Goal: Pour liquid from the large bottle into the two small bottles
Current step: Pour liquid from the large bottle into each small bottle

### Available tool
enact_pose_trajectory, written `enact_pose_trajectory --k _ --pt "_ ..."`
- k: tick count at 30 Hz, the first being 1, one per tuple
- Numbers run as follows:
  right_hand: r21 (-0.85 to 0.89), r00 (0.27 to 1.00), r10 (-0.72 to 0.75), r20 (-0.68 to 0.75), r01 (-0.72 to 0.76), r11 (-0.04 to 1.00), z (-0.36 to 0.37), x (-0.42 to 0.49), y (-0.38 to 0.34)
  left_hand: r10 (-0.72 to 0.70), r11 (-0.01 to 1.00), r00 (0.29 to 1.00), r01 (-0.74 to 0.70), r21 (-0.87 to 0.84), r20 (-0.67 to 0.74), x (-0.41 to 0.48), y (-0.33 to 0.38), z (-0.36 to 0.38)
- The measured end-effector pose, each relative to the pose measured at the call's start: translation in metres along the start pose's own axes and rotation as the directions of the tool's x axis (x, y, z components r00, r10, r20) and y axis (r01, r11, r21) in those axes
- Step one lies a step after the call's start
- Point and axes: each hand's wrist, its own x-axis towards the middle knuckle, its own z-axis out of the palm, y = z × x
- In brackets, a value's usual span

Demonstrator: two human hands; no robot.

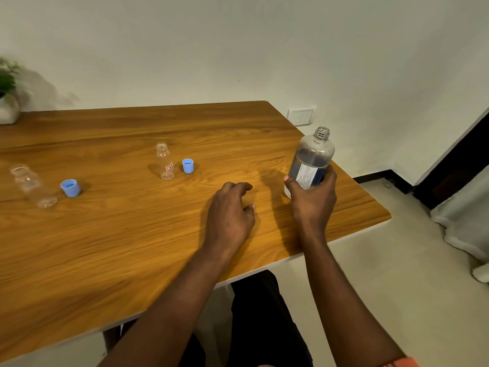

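My right hand (313, 201) grips the large clear bottle (313, 154) near the table's right edge. The bottle is uncapped, holds dark blue liquid and tilts slightly to the right. My left hand (230, 213) rests above the table just left of it, fingers loosely curled and holding nothing. One small clear bottle (165, 161) stands open at the table's middle with a blue cap (188, 165) beside it. A second small clear bottle (33, 186) stands open at the far left, with another blue cap (70, 187) to its right.
The wooden table (132, 247) runs to a rounded right corner, with tiled floor beyond. A potted plant (6, 94) stands at the back left against the white wall. A small white round thing (287, 192) lies on the table behind my right hand's thumb.
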Motion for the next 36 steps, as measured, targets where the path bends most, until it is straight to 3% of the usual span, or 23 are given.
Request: enact_pose_trajectory --k 36 --pt "-0.003 0.98 -0.089 0.176 0.091 0.996 0.03 -0.065 -0.029 -0.126 0.992 0.983 0.12 -0.048 -0.133 -0.032 -0.03 -0.052"
